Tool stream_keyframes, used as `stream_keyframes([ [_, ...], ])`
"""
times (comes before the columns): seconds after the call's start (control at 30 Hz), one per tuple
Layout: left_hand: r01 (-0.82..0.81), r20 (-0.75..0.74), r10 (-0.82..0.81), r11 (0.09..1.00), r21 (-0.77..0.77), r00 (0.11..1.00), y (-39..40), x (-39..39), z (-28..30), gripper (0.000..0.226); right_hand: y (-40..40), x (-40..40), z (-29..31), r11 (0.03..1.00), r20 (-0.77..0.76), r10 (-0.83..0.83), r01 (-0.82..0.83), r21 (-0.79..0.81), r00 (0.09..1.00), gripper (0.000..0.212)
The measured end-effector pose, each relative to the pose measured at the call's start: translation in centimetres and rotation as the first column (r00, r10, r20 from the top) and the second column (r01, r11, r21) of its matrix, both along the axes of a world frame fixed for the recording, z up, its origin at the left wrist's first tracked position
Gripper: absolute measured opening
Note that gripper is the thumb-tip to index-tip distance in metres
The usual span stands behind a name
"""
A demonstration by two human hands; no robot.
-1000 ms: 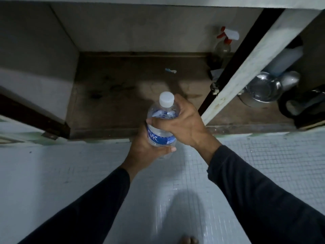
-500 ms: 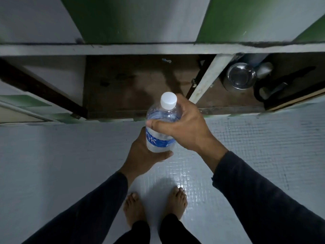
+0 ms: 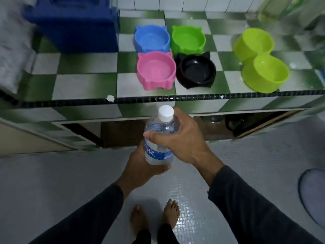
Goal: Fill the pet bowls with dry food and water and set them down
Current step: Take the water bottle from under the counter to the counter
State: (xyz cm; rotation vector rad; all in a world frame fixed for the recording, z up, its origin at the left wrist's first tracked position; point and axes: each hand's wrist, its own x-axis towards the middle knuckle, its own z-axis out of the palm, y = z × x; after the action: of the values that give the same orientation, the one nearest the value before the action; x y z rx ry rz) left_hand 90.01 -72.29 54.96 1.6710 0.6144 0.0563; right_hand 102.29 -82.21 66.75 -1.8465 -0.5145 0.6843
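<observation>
Both hands grip water bottle [image 3: 159, 138] (capped): left hand [image 3: 140, 170] underneath, right hand [image 3: 182, 140] atop.

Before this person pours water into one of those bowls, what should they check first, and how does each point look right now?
1. Water bottle firmly held by left hand and right hand: ok.
2. White cap off: not ok, it is on.
3. Water in the bottle: ok.
4. Pink bowl and black bowl upright on the counter: ok.
5. Bowls clean: cannot tell.
</observation>
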Motion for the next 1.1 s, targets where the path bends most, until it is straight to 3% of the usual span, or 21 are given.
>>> stream_keyframes([
  [0.13, 0.079, 0.102, -0.074, 0.996, -0.044, 0.992, 0.8, 0.7, 6.1, 0.078, 0.5, 0.1, 6.4, 0.998, 0.038, -0.013, 0.011, 0.064, 0.999, 0.053],
  [0.27, 0.037, 0.159, -0.032, 0.999, -0.028, 0.987, 1.3, 1.1, 11.2, 0.083, 0.9, 0.1, 11.7, 0.993, 0.077, -0.018, 0.009, 0.120, 0.997, 0.051],
  [0.4, 0.046, 0.222, -0.051, 0.999, 0.025, 0.974, 1.8, 2.1, 16.0, 0.069, 1.0, 0.2, 16.3, 0.988, 0.161, -0.032, 0.007, 0.156, 0.986, 0.049],
  [0.5, 0.024, 0.245, -0.036, 0.998, 0.054, 0.969, 2.1, 2.4, 18.7, 0.085, 0.8, 0.4, 19.3, 0.986, 0.206, -0.041, 0.007, 0.164, 0.978, 0.049],
  [0.6, 0.022, 0.281, -0.044, 0.997, 0.079, 0.959, 2.2, 3.3, 20.9, 0.093, 0.6, 0.7, 21.9, 0.985, 0.242, -0.066, 0.024, 0.171, 0.968, 0.053],
  [0.7, 0.038, 0.327, -0.076, 0.992, 0.119, 0.942, 2.0, 4.6, 23.0, 0.088, 0.4, 1.1, 23.9, 0.984, 0.279, -0.101, 0.054, 0.172, 0.955, 0.059],
  [0.83, 0.078, 0.363, -0.124, 0.987, 0.138, 0.924, 1.6, 6.4, 24.7, 0.081, -0.5, 1.9, 25.9, 0.979, 0.316, -0.148, 0.094, 0.182, 0.937, 0.059],
  [1.1, 0.175, 0.393, -0.230, 0.970, 0.170, 0.891, 0.2, 11.1, 25.8, 0.087, -3.0, 4.5, 27.7, 0.959, 0.354, -0.263, 0.202, 0.200, 0.897, 0.051],
])
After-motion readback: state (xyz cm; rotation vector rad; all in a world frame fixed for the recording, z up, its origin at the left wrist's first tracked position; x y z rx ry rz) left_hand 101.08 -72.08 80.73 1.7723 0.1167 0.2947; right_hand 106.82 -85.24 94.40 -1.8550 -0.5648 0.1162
